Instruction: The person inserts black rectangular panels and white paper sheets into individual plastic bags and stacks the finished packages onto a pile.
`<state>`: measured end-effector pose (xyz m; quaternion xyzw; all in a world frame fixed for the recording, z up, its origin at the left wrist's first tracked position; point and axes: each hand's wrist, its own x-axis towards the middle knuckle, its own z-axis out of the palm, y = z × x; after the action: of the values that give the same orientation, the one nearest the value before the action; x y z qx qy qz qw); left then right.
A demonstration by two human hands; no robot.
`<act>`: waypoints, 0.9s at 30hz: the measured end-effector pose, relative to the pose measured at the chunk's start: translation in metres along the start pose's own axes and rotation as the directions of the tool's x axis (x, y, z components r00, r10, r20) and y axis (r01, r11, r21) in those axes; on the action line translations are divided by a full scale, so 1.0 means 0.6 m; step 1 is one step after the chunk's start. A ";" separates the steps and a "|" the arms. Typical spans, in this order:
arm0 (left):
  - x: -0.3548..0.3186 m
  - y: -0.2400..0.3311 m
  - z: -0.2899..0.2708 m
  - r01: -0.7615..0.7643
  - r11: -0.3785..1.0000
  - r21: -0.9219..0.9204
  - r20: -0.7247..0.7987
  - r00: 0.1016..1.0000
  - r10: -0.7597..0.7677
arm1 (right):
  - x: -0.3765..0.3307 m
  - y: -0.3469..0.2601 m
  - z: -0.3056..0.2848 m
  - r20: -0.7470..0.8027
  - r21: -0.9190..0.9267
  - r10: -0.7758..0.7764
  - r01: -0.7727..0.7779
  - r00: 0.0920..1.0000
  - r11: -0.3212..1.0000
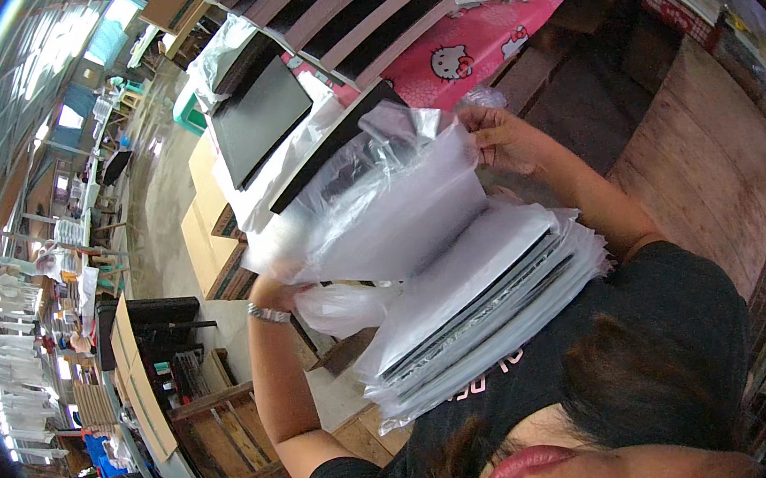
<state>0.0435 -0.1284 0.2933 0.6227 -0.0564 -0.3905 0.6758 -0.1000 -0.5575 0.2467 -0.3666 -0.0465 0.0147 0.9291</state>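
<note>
Plastic-wrapped pieces in the stack (493,288) at the person's chest appeared done; bare black boards (266,125) toward the counter's (532,14) left end apparently remained. The bag (393,205), before the counter's near edge, looked cloudy, thin, creased. Right hand's (496,139) grip: clamped on it. Left hand's (277,287): blurred, I could not tell.

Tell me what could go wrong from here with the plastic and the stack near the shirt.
The clear plastic, pinched by the right hand with the left hand at its other side, is wrinkled along the top and might crease or tear. The stack of plastic-covered sheets near the black shirt has uneven edges, so layers could slide if bumped.
</note>
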 end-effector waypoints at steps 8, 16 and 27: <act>0.123 -0.275 -0.009 0.217 0.968 0.122 -0.164 0.967 -0.196 | -0.032 0.190 -0.245 -0.070 -0.030 0.327 -0.330 0.942 0.944; 0.074 -0.543 0.010 0.436 0.861 0.260 -0.479 0.833 -0.277 | -0.004 0.153 -0.254 -0.059 -0.958 0.478 -0.184 0.876 0.219; -0.046 -0.224 0.087 -0.373 0.924 0.085 -0.174 0.907 0.383 | 0.027 -0.139 0.123 0.694 -0.651 0.509 0.142 0.510 0.746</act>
<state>-0.0661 -0.1428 0.1971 0.6503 -0.1218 -0.1905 0.7252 -0.0913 -0.5673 0.3581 -0.6054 -0.4478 0.2790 0.5959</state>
